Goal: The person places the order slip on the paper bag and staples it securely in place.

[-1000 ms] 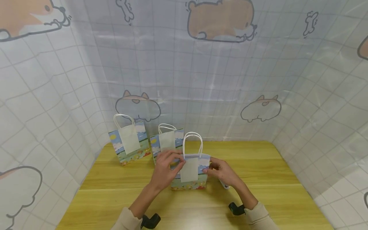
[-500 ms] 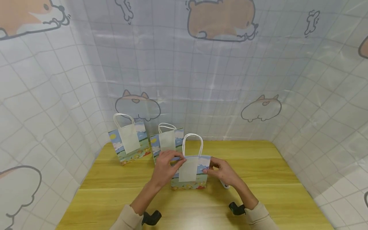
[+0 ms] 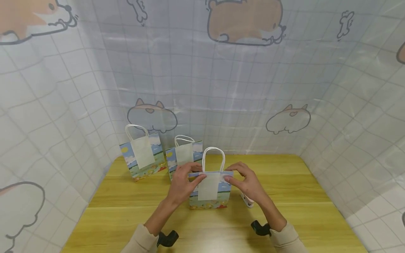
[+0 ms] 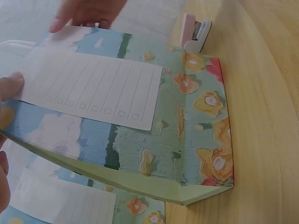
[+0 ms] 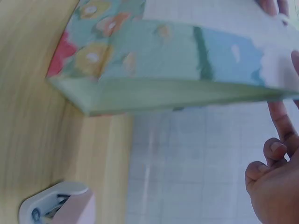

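Observation:
A paper gift bag [image 3: 207, 204] with a painted meadow-and-sky print stands upright on the table, its two white handles [image 3: 213, 150] raised. Across its front lies a white sheet of paper [image 4: 93, 88] with ruled lines and small checkboxes. My left hand [image 3: 182, 181] pinches the bag's top edge on the left, thumb on the sheet's upper corner. On the right, my other hand [image 3: 248, 181] pinches the same top edge near the corner, fingers behind and thumb in front. Just right of the bag, partly under the right hand, lies a pink-and-white stapler [image 3: 247, 201].
Two matching gift bags with white sheets on their fronts stand behind on the left: one bag [image 3: 171, 160] directly behind my left hand, another bag [image 3: 128, 160] farther left. A patterned curtain [image 3: 253, 88] borders the back of the wooden table [image 3: 284, 196].
My right hand has moved up from the bag's right side to its top edge. My left thumb stays at the sheet's corner; the sheet and handles have shifted slightly.

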A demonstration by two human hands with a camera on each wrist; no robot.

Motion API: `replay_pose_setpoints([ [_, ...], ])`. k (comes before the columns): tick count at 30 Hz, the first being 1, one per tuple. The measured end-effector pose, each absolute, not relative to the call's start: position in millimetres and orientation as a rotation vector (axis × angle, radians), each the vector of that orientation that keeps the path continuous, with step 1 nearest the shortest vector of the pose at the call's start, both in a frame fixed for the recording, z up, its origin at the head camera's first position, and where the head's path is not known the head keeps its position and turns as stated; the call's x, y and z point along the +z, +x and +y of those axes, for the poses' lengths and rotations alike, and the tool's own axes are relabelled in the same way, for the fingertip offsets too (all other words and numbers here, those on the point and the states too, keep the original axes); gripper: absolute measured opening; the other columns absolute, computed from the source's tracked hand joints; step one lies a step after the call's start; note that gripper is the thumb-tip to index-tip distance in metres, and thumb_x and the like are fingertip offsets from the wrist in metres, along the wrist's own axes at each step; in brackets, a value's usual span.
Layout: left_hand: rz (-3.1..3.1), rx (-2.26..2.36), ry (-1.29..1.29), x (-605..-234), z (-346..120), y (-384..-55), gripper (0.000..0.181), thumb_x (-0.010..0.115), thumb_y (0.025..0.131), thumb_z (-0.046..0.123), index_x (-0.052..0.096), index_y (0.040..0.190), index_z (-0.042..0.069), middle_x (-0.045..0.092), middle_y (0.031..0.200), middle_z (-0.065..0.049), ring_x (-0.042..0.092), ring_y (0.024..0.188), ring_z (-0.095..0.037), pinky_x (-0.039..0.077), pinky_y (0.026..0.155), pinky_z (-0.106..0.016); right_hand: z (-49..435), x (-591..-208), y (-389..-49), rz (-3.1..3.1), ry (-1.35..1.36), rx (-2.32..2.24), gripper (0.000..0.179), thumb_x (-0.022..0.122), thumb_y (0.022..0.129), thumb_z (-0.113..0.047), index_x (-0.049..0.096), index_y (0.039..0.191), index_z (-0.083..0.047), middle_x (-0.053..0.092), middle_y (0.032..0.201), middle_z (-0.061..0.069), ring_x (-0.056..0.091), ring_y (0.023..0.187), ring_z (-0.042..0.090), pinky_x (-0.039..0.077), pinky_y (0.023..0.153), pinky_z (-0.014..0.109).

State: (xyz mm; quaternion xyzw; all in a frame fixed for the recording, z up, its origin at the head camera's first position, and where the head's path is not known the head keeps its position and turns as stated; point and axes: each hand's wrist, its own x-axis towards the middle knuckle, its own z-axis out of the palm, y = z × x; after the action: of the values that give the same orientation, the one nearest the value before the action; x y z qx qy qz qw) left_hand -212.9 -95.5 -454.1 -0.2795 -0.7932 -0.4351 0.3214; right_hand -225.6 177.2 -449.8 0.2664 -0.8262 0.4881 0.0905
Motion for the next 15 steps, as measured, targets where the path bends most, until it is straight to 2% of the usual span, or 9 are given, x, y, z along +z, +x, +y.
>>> replay_pose_setpoints([
  [6,-2.075,-1.101,-0.776,-453,-96,-214,0.033,0.084,0.082,0.019,0.074,0.114,0.020,0.075,0.103,0.007,0.066,0.098,-0.014,0.040,0.088,-0.046,166,-440,-221,-2.437,0.774,1.361,0.022,0.077,0.090,-0.033,0.073,0.111,-0.033,0.068,0.102,-0.015,0.049,0.088,0.014,0.042,0.078,0.041],
  [10,-2.071,-1.077,-0.795,-453,-94,-215,0.024,0.084,0.083,0.021,0.077,0.106,0.019,0.076,0.101,0.006,0.066,0.092,-0.014,0.043,0.084,-0.044,159,-439,-221,-2.402,0.802,1.267,0.013,0.077,0.090,-0.033,0.075,0.103,-0.029,0.069,0.092,-0.016,0.046,0.078,0.012,0.041,0.069,0.035],
  [15,-2.083,-1.063,-0.781,-454,-92,-216,0.020,0.083,0.084,0.023,0.078,0.102,0.018,0.076,0.096,0.007,0.066,0.090,-0.013,0.042,0.083,-0.044,154,-439,-221,-2.373,0.803,1.203,0.006,0.077,0.090,-0.030,0.075,0.095,-0.029,0.069,0.088,-0.017,0.046,0.076,0.009,0.041,0.066,0.030],
])
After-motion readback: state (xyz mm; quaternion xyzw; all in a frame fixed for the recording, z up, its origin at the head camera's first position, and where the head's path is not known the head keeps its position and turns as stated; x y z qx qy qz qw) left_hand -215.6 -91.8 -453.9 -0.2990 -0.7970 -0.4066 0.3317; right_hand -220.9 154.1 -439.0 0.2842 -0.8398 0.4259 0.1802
